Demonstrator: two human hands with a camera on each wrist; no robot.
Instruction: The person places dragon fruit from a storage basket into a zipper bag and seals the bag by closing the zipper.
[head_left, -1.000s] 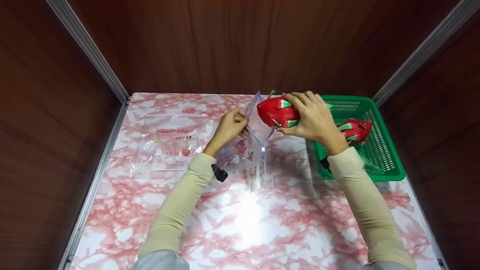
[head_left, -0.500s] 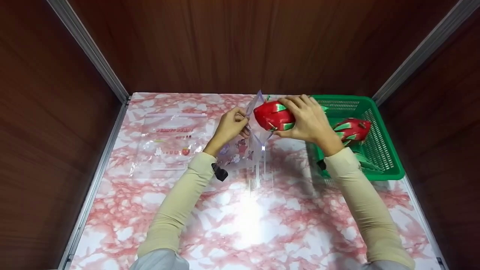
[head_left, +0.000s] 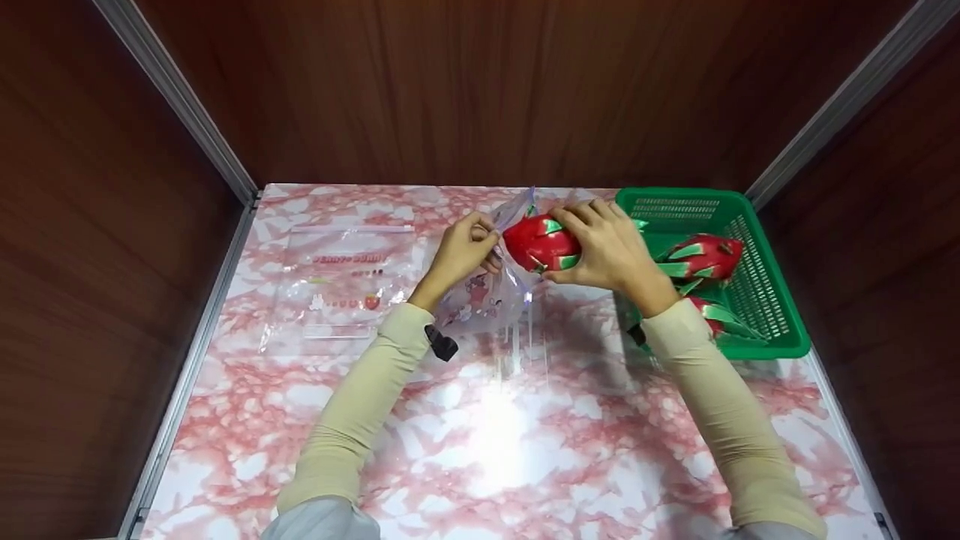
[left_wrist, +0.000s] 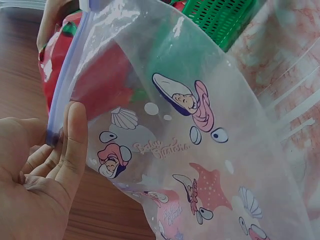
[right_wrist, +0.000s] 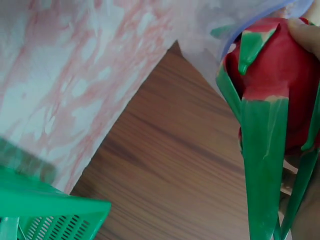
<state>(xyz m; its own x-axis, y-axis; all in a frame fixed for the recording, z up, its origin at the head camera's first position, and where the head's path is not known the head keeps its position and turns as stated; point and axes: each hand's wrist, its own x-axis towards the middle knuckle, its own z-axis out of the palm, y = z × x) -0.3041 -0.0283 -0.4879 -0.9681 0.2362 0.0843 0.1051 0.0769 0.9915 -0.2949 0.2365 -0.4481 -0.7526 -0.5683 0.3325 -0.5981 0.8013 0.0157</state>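
A red dragon fruit with green scales is gripped from its right side by my right hand. Its tip lies within the mouth of a clear zip bag with a lilac zip edge and cartoon prints. My left hand pinches the bag's rim at the left of the opening; in the left wrist view the fingers press the zip strip. Through the bag's film the red fruit shows in that view. From the right wrist view, long green leaves hang off the fruit's near end, outside the bag.
A green basket at the right holds another dragon fruit and a partly hidden one. Flat on the table's left lies a second clear bag. Brown panels enclose the marbled table.
My right hand has moved left and slightly down, bringing the dragon fruit into the bag's mouth. The bag has spread around its tip. My left hand has stayed nearly still.
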